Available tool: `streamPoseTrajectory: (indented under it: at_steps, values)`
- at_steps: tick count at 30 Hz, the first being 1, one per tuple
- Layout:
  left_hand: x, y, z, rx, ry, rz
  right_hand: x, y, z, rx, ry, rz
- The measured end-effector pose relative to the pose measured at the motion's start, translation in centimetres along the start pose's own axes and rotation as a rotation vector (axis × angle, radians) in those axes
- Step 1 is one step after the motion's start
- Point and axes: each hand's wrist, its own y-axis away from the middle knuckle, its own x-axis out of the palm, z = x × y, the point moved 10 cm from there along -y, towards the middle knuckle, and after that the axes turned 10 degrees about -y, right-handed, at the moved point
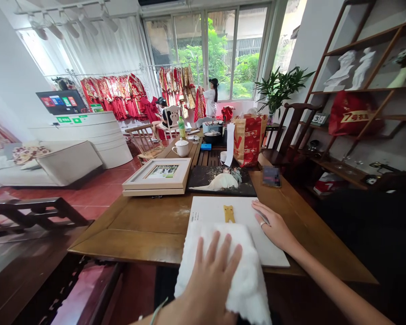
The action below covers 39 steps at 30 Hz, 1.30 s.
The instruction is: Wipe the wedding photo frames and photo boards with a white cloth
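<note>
A white panel (238,248) lies at the near edge of the wooden table, with a small yellow hanger-like piece (229,214) in its upper middle and fine print at its left edge. My left hand (211,280) presses palm down on a fluffy white cloth (245,262), fingers spread. The cloth covers the panel's lower left part and hangs over the table's edge. On the panel's right side, my right hand (272,225) rests with fingers stretched along the edge; a ring is on one finger.
Beyond the panel are stacked picture frames (154,186), a dark wedding photo panel (203,178), a white teapot (182,147), a paper bag (252,140) and a small dark item (271,176). Dark wooden chairs flank the table (145,243). Two people are near the clothes racks.
</note>
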Motion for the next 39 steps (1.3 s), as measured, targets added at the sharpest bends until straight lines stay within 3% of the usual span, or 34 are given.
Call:
streamPoseTrajectory:
  at_steps: [3, 6, 10, 15, 17, 20, 23, 28, 31, 34, 39]
  values:
    - [0.6, 0.5, -0.5, 0.000, -0.013, -0.029, -0.2, -0.1, -0.1, 0.004, 0.013, 0.008]
    - [-1.1, -0.4, 0.0, -0.018, -0.005, -0.099, -0.4, 0.0, 0.0, -0.001, 0.014, -0.003]
    - [-3.2, -3.3, 2.8, -0.095, -0.031, -0.132, -0.2, 0.1, 0.1, -0.009, 0.003, -0.007]
    - [-4.5, -7.0, 7.3, -0.225, -0.079, -0.153, 0.4, 0.2, 0.3, 0.001, 0.005, 0.006]
    - [-4.8, -7.6, 8.1, -0.255, -0.088, -0.156, 0.4, 0.1, 0.3, 0.017, 0.016, 0.018]
    - [-4.7, -7.1, 7.6, -0.253, -0.087, -0.141, 0.3, 0.1, 0.2, 0.026, 0.017, 0.021]
    - [-4.2, -5.0, 6.1, -0.241, -0.067, -0.119, 0.1, 0.1, 0.1, 0.018, 0.019, 0.020]
    - [-2.2, -0.1, 3.1, -0.199, -0.047, 0.066, 0.2, 0.2, 0.1, 0.008, 0.025, 0.026]
    - [-1.7, 1.5, 2.3, -0.177, -0.037, 0.139, 0.3, 0.2, 0.2, 0.009, 0.020, 0.021]
    - [-2.6, 0.8, 3.2, -0.175, -0.058, 0.064, 0.2, 0.2, 0.2, 0.023, 0.021, 0.019]
    - [-4.1, -3.5, 7.1, -0.220, -0.141, -0.091, 0.2, 0.3, 0.4, 0.034, 0.038, 0.042]
